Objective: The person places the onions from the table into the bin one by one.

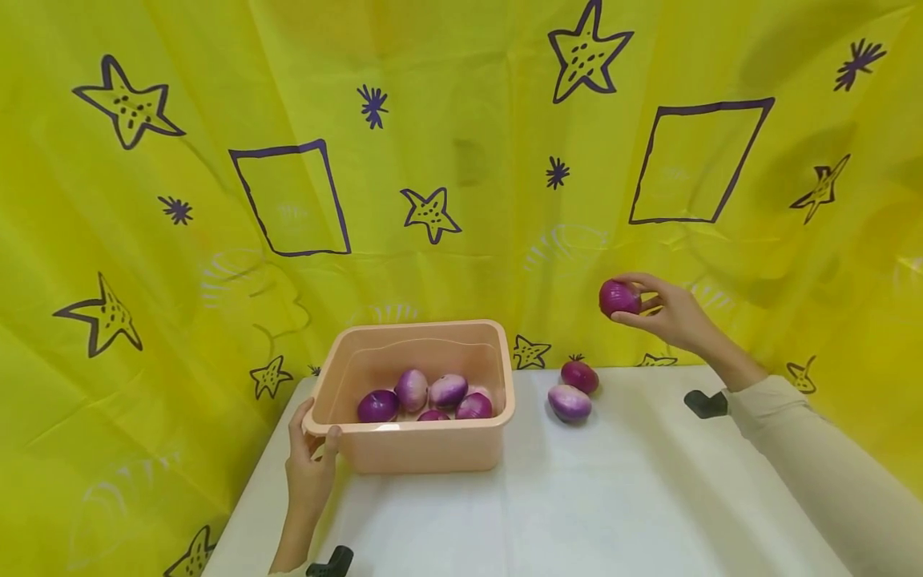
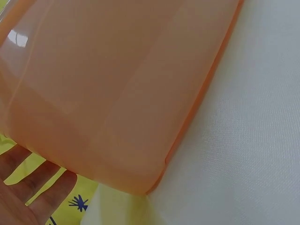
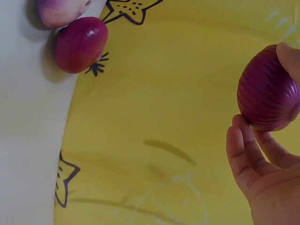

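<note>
My right hand holds a purple-red onion in the air, over the table's right side, between thumb and fingers. In the right wrist view the same onion shows its ribbed, shiny skin. At the near left corner of a peach plastic bin, my left hand grips the rim, thumb in front and fingers along the side. Several purple onions lie inside on the bin's floor, one partly hidden by the front wall. The left wrist view shows the bin's outer wall with the fingers against it.
Right of the bin, a pale purple onion and a darker red onion lie close together on the white table. Behind the table's far edge hangs a yellow curtain printed with stars, which also runs along both sides.
</note>
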A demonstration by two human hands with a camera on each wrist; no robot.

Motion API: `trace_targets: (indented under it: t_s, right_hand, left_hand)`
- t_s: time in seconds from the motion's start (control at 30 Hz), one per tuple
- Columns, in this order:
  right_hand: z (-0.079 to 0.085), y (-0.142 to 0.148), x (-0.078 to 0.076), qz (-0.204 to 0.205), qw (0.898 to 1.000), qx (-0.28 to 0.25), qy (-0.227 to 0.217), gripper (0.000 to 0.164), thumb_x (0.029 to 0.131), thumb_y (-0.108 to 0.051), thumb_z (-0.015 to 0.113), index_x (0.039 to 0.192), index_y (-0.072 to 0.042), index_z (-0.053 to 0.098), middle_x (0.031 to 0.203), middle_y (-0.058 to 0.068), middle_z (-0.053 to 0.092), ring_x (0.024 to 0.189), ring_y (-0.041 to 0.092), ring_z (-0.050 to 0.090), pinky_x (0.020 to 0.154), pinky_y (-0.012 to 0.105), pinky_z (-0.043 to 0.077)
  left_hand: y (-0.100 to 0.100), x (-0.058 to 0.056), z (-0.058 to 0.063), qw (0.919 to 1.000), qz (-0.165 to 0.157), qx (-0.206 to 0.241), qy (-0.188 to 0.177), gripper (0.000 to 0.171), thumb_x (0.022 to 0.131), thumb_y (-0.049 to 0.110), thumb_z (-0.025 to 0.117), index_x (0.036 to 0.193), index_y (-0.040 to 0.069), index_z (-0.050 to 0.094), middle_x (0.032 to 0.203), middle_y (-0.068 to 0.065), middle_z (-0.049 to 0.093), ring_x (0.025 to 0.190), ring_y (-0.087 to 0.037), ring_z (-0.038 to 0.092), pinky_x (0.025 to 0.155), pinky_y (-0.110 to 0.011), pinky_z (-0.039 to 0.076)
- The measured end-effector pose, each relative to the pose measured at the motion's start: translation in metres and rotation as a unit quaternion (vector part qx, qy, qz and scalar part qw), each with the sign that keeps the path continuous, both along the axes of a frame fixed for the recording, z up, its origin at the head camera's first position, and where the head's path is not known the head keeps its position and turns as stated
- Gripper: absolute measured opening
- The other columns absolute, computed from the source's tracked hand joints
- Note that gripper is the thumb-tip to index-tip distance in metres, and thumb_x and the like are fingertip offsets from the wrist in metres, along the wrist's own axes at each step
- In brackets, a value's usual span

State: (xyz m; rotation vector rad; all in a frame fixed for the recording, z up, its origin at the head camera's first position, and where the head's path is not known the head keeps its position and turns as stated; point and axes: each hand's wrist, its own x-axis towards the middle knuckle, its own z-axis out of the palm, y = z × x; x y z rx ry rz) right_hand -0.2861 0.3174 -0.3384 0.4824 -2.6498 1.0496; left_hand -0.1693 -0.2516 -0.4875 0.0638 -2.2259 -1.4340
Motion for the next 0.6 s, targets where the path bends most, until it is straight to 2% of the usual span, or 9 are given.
trace_targets:
  t_s: [0.3, 0.4, 0.6]
  right_hand:
    - [0.012, -0.041, -0.013, 0.061, 0.998, 0.015, -0.014, 0.060, 0.090, -0.028, 0.082, 0.143, -0.014, 0.058, 0.129, 0.023, 0.063, 0.098, 0.037, 0.070, 0.078, 0.034, 0.061]
    - [0.016, -0.062, -0.019, 0.097, 0.995, 0.017, -0.019, 0.059, 0.088, -0.029, 0.083, 0.141, -0.016, 0.060, 0.130, 0.020, 0.063, 0.097, 0.034, 0.070, 0.079, 0.040, 0.062]
    - [0.026, -0.115, -0.026, 0.179, 0.982, 0.027, -0.049, 0.061, 0.087, -0.028, 0.085, 0.141, -0.018, 0.059, 0.132, 0.015, 0.063, 0.099, 0.032, 0.069, 0.081, 0.040, 0.062]
  left_hand:
    - [0.001, 0.002, 0.001, 1.0000, 0.009, -0.002, 0.001, 0.063, 0.103, 0.020, 0.061, 0.159, 0.025, 0.032, 0.151, -0.018, 0.052, 0.101, 0.001, 0.057, 0.074, -0.014, 0.053]
    - [0.002, 0.004, 0.002, 1.0000, 0.005, -0.003, -0.005, 0.065, 0.103, 0.019, 0.061, 0.159, 0.024, 0.030, 0.153, -0.018, 0.049, 0.101, 0.004, 0.056, 0.075, -0.014, 0.052]
    - [0.003, 0.003, 0.004, 1.0000, -0.002, -0.001, 0.002, 0.067, 0.102, 0.016, 0.062, 0.160, 0.021, 0.029, 0.153, -0.021, 0.049, 0.099, 0.010, 0.054, 0.074, -0.013, 0.052]
